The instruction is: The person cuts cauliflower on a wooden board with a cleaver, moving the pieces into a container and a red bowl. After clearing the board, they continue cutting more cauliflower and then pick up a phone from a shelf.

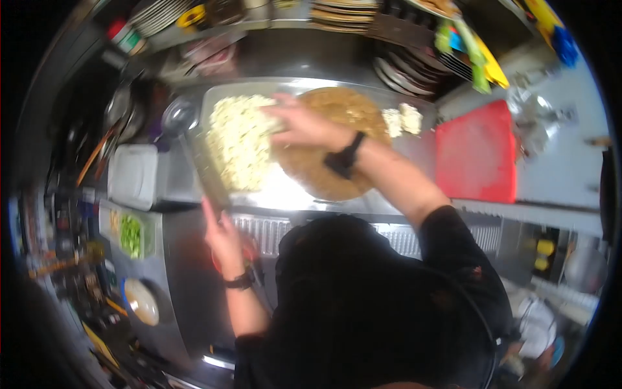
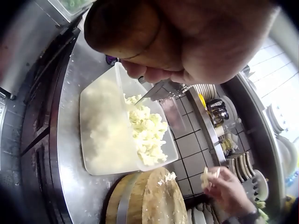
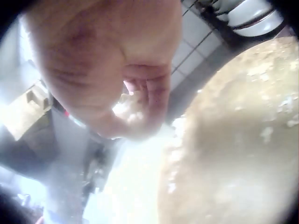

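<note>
Head view; hands?
Apart; I see the left hand point(image 1: 224, 238) gripping a knife point(image 1: 208, 170), the right hand point(image 1: 301, 126) pinching bits point(image 2: 205, 178); chopped cabbage point(image 1: 238, 146) lies in the tub point(image 2: 96, 158), beside the block point(image 1: 324, 176).

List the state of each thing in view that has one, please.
Left hand: gripping the knife
Knife: held, off the block
Right hand: pinching pale bits
Container: uncovered, heaped with chopped pale pieces
Round block: scraps on top
Green vegetables: chopped
Red board: lying flat
Plates: stacked
</note>
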A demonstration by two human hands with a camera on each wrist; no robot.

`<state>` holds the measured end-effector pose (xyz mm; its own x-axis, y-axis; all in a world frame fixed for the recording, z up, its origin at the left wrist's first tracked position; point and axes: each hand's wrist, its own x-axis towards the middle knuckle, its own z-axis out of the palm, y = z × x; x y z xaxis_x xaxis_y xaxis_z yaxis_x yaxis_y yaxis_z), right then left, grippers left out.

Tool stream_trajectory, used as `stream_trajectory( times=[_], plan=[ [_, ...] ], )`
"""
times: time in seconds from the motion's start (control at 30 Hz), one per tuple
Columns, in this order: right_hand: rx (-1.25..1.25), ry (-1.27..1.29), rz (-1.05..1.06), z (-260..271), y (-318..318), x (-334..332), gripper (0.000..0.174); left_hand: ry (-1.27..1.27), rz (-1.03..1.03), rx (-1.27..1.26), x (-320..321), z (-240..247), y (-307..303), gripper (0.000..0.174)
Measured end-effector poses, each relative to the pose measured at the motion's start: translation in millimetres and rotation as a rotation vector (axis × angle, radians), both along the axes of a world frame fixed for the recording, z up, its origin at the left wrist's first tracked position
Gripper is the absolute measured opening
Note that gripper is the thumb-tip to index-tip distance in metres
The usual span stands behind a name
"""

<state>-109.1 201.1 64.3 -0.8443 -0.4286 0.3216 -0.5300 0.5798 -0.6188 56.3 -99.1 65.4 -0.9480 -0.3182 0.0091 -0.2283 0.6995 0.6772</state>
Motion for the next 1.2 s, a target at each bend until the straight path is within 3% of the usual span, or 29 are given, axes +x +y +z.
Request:
stream_trajectory(
  times=[0.07,0.2,0.27,0.33,0.4,0.47,0.53,0.6,0.63,0.67,0.73,0.83,0.93,1.07,1.17,1.2],
  plan=[
    [-0.084,-0.088,0.06,18.8,-16.0,3.3,0.071,-0.002,0.01,0.01,-4.1,4.2,4.2,0.065],
    [0.015,0.005,0.031,13.8,27.8,20.2,0.068,0.013,-0.05,0.007,-6.2,-0.3,3.0,0.067],
    [0.132,0.118,-0.172,-30.9,84.3,27.8,0.063,0.069,-0.115,-0.03,-3.7,1.4,8.9,0.067],
    [0.188,0.024,-0.47,-39.3,143.8,51.3,0.055,0.062,-0.151,0.026,-2.6,-5.2,15.8,0.068],
    [0.278,0.108,-0.697,-63.6,207.8,73.7,0.054,0.076,-0.315,0.046,-3.8,-19.2,24.6,0.069],
    [0.327,-0.039,-0.982,-116.5,274.7,91.1,0.052,0.012,-0.439,0.081,-7.1,-12.3,52.8,0.069],
    [0.286,-0.241,-1.179,-122.5,297.6,111.9,0.05,-0.241,-0.546,0.025,-15.9,-5.0,80.9,0.068],
    [0.264,-0.278,-1.19,-133.7,310.3,128.1,0.049,-0.223,-0.724,0.201,-21.9,-20.1,106.6,0.067],
    [0.25,-0.308,-1.196,-139.1,311.5,133.1,0.047,-0.332,-0.776,0.212,-27.5,-15.7,124.1,0.067],
    [0.242,-0.314,-1.194,-140.1,308.0,137.0,0.047,-0.202,-0.9,0.288,-30.8,-42.5,131.9,0.067],
    [0.311,-0.355,-1.21,-139.2,300.7,145.9,0.044,-0.488,-0.966,0.354,-41.2,-27.9,162.1,0.065],
    [0.215,-0.296,-1.143,-158.1,300.0,149.1,0.039,-0.449,-1.11,0.313,-56.2,-45.5,188.6,0.063],
    [0.141,-0.447,-1.085,-155.6,293.0,150.8,0.038,-0.588,-0.996,0.265,-76.5,-44.8,196.2,0.062],
    [-0.022,-0.595,-1.055,-191.9,296.4,133.4,0.045,-0.486,-0.856,0.128,-114.4,-53.2,175.9,0.064],
    [-0.203,-0.63,-1.055,-209.1,287.6,117.6,0.056,-0.31,-0.774,0.127,-139.2,-69.3,149.9,0.066],
    [-0.442,-0.717,-1.09,-203.7,281.1,113.2,0.062,-0.309,-0.774,0.122,-139.1,-67.1,149.1,0.066]
  ],
)
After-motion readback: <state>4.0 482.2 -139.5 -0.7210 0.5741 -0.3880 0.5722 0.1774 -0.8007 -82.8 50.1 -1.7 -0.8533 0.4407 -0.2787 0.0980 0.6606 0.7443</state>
